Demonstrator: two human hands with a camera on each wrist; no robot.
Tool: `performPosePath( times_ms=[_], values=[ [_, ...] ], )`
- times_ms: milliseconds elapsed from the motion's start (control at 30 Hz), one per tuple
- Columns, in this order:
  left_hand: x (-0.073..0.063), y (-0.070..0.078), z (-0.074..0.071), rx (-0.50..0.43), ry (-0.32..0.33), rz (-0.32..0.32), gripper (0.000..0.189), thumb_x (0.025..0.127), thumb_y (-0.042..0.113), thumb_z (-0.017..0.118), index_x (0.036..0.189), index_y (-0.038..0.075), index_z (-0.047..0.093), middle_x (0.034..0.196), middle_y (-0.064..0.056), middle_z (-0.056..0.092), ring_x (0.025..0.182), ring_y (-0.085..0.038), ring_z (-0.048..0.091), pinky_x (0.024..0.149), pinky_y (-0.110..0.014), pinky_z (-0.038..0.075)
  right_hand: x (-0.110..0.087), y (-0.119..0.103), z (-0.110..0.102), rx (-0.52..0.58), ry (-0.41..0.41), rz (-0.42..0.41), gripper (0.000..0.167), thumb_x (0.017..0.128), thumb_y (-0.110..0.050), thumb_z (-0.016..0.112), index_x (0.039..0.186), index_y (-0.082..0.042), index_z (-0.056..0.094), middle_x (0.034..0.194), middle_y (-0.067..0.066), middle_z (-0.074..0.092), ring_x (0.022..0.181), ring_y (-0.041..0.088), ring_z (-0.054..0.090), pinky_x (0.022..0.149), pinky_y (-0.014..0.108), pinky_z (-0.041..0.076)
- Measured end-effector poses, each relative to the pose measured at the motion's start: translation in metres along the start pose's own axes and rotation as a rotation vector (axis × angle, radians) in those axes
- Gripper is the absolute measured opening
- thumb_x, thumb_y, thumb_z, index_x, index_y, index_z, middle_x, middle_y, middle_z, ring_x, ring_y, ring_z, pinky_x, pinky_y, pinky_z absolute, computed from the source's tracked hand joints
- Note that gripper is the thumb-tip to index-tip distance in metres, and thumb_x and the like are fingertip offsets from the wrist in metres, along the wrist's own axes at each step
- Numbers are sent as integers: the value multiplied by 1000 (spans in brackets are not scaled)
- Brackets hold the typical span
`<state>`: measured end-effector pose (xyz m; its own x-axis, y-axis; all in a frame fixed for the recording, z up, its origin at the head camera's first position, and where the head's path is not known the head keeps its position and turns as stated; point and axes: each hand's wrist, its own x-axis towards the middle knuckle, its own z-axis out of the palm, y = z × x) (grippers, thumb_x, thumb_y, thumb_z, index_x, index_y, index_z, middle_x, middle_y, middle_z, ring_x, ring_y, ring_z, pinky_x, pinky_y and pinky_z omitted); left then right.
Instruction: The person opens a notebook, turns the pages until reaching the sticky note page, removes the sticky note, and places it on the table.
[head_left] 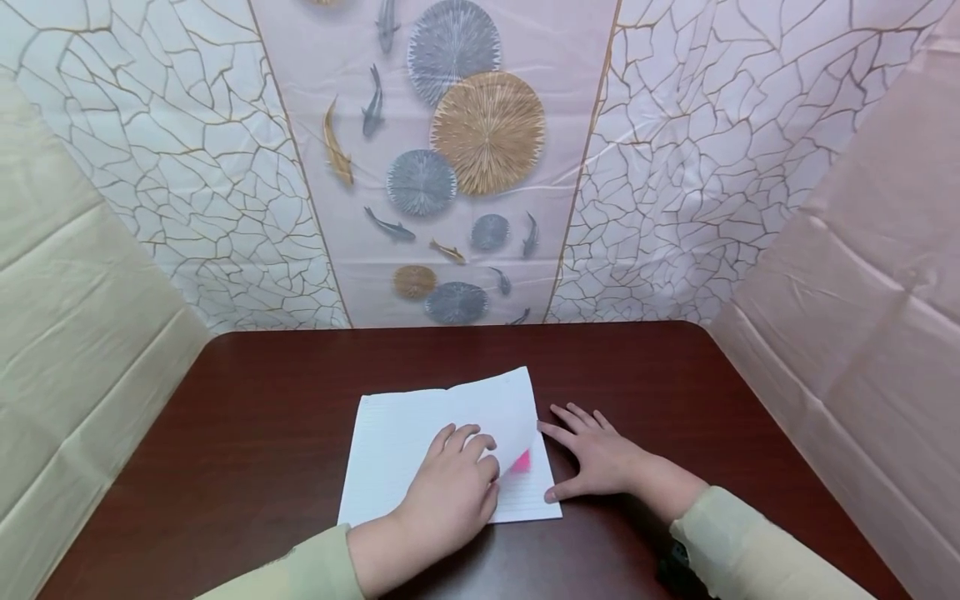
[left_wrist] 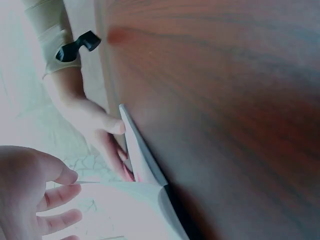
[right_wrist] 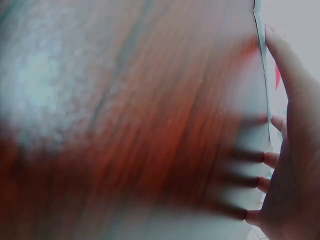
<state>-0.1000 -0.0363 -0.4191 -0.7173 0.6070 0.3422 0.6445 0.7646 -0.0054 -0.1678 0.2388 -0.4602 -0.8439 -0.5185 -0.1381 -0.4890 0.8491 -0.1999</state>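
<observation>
An open lined notebook [head_left: 390, 450] lies on the dark wooden table. My left hand [head_left: 453, 487] is over its middle and pinches the lower edge of a right-hand page [head_left: 498, 408] between thumb and forefinger. That page is lifted and bends toward the left; the left wrist view shows its edge at the fingertips. Beneath it, a bright pink patch [head_left: 521, 461] shows on the sheet below, partly covered, so its kind is unclear. At the notebook's right edge, my right hand [head_left: 603, 458] spreads its fingers, thumb and forefinger touching the edge, the other fingertips on the table.
The brown table [head_left: 262, 417] extends around the notebook on all sides. Behind it hangs a patterned cloth [head_left: 450, 208] with fish and round motifs, and beige cloth walls [head_left: 847, 275] stand at both sides. A black strap-like device [left_wrist: 78, 46] sits on the right sleeve.
</observation>
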Motion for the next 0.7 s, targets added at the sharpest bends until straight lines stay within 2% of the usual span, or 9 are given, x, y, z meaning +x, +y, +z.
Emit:
performPosePath(
  times_ms=[267, 533, 700],
  values=[
    [2, -8, -12, -63, 62, -59, 13, 87, 30, 68, 79, 19, 65, 113, 0, 62, 120, -27, 51, 108, -52, 34, -1, -1, -2, 0, 11, -20, 107, 68, -86, 61, 154, -26, 36, 160, 15, 27, 146, 44, 20, 110, 69, 18],
    [2, -20, -24, -88, 189, -123, 9, 86, 25, 67, 79, 19, 64, 114, -1, 61, 118, -27, 52, 106, -51, 36, -1, -1, -3, -4, 8, -21, 109, 68, -86, 60, 155, -26, 36, 160, 15, 26, 146, 44, 20, 110, 69, 19],
    [-3, -30, -29, -108, 249, -162, 6, 85, 23, 66, 81, 19, 63, 114, -2, 61, 116, -28, 52, 102, -50, 37, 0, 0, -2, -9, -5, -18, 109, 68, -88, 58, 155, -28, 33, 161, 13, 25, 147, 42, 19, 111, 68, 18]
  ],
)
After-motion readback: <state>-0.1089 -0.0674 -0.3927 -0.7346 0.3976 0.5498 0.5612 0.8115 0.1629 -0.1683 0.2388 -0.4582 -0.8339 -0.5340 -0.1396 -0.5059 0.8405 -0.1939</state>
